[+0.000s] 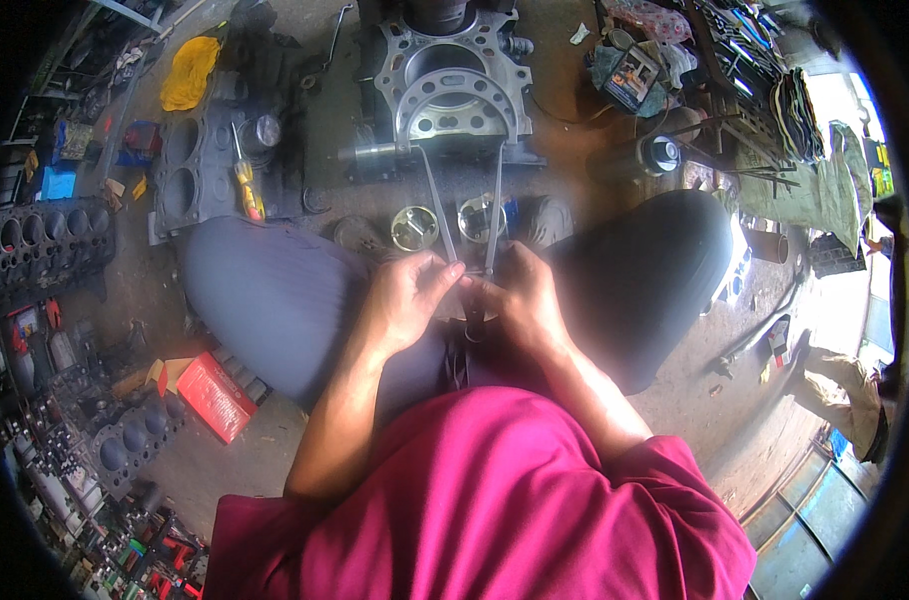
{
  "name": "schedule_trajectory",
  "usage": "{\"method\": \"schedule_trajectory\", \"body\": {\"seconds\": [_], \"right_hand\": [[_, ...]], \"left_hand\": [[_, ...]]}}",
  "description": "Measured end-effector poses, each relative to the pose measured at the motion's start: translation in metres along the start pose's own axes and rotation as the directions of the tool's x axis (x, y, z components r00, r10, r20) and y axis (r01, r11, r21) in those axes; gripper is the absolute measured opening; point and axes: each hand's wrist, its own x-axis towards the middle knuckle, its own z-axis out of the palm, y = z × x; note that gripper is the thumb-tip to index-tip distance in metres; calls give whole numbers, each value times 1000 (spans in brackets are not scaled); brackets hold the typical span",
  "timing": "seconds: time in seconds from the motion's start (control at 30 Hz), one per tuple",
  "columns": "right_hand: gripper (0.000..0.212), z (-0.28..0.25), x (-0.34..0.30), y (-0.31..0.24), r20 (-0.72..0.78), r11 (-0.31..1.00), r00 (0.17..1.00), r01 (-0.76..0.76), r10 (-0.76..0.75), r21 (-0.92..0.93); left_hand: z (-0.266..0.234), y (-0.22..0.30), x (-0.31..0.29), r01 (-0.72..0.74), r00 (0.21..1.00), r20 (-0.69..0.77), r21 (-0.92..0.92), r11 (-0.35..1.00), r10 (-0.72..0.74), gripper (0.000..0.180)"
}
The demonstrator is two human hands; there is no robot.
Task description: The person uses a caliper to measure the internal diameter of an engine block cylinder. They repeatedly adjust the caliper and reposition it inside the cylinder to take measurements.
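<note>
Both my hands meet in front of my lap on a metal caliper (439,205) with two long thin legs spread in a V. My left hand (410,298) pinches its near end between thumb and fingers. My right hand (520,300) closes round the same end from the other side. The legs reach toward a grey engine block (520,80) with large round bores. A grey half-ring band (455,78) curves over the nearest bore; I cannot tell whether it joins the legs. Beyond my hands, two round metal pieces, probably pistons (415,228), sit either side of the legs.
A darker engine block (183,180) lies left, with a yellow-handled screwdriver (247,185) on it. A yellow cloth (190,75) is behind. A red box (215,398) rests by my left leg. Right stands a metal canister (659,154). More engine blocks (45,240) line the left side.
</note>
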Motion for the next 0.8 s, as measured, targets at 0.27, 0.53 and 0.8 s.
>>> {"method": "schedule_trajectory", "body": {"seconds": [0.27, 0.53, 0.8], "right_hand": [[30, 0, 0, 2, 2, 1000, 1000, 9, -9, -14], [30, 1, 1, 4, 4, 1000, 1000, -3, 3, 23], [32, 2, 0, -1, 4, 1000, 1000, -28, 28, 5]], "left_hand": [[0, 0, -1, 13, 1000, 1, 8, 1000, -13, 30], [-2, 0, -1, 44, 999, 24, 7, 999, -44, 32], [0, 1, 0, 34, 999, 9, 1, 999, -34, 31]]}}
